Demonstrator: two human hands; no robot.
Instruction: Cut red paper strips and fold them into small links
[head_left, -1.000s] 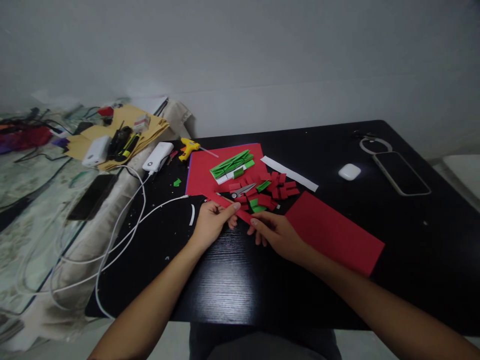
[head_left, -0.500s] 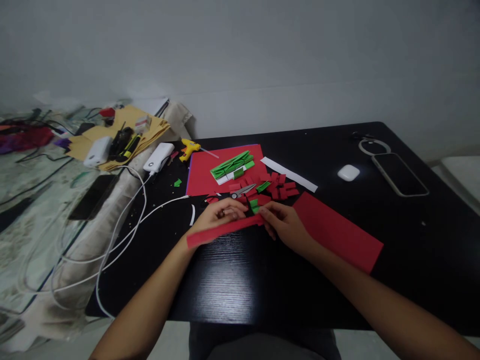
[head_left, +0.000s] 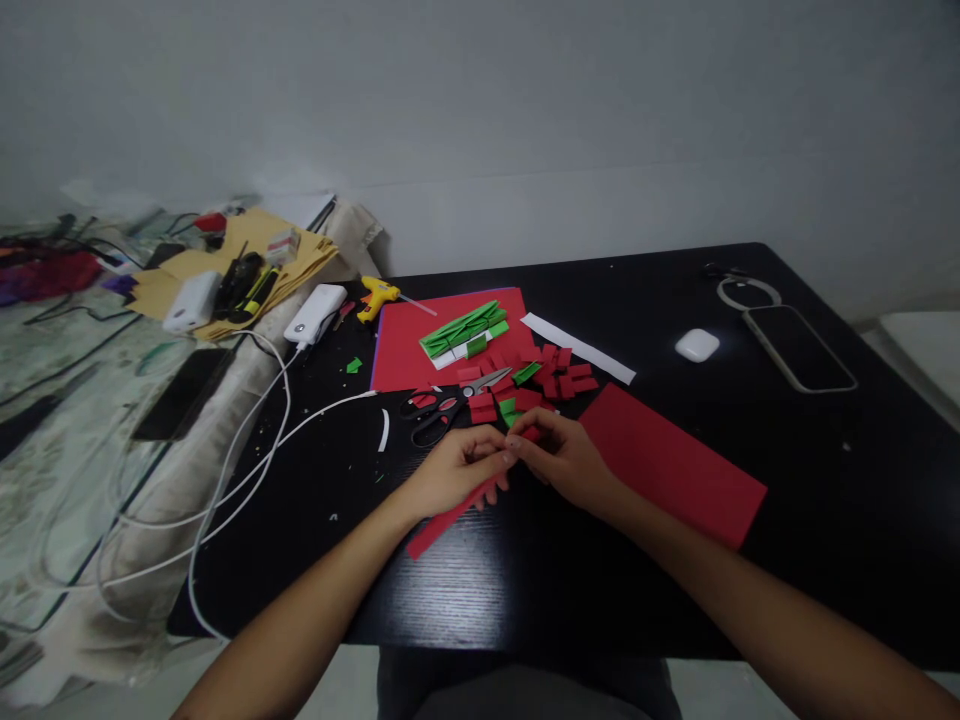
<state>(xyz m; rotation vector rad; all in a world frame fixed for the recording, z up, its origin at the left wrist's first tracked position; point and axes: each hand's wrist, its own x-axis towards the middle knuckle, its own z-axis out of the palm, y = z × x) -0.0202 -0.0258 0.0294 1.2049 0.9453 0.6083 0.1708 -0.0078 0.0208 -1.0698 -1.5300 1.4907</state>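
Both my hands meet over the black table (head_left: 525,590) and pinch one long red paper strip (head_left: 442,522). My left hand (head_left: 457,470) grips the strip near its upper end, and the rest of the strip slants down to the left beneath it. My right hand (head_left: 566,460) is closed on the strip's top end, fingertips against those of the left hand. Just beyond the hands lie scissors (head_left: 442,408) and a pile of small folded red and green paper pieces (head_left: 536,380).
A red sheet (head_left: 671,465) lies to the right, another red sheet (head_left: 409,345) with green folded strips (head_left: 461,328) behind. A white paper strip (head_left: 577,347), glue gun (head_left: 379,295), power bank (head_left: 315,313), white cables (head_left: 247,450), earbuds case (head_left: 697,345) and phone (head_left: 799,347) surround them.
The red strip was lifted off the table and swung from lying level to slanting down-left. Both hands drew together near its upper end, uncovering the scissors.
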